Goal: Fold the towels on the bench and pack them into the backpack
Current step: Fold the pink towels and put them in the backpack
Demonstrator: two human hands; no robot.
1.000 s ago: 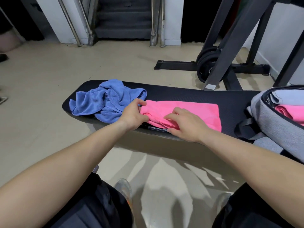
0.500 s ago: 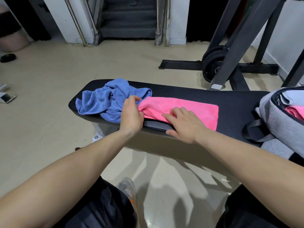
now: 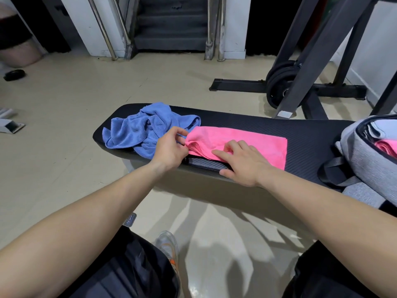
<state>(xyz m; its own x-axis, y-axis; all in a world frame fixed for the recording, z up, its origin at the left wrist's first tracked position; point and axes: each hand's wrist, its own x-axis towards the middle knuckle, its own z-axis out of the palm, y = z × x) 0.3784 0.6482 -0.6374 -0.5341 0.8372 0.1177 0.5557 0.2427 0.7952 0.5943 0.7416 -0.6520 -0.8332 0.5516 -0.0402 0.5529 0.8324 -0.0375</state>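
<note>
Head camera looks down at a black tabletop, where a folded pink towel lies flat in the middle and a crumpled blue towel sits just beside it at the left end. The left hand pinches the left end of the pink towel, and the right hand lies flat on its near edge, fingers straight, gripping nothing. A grey backpack sits open at the right end, with a second pink towel inside.
</note>
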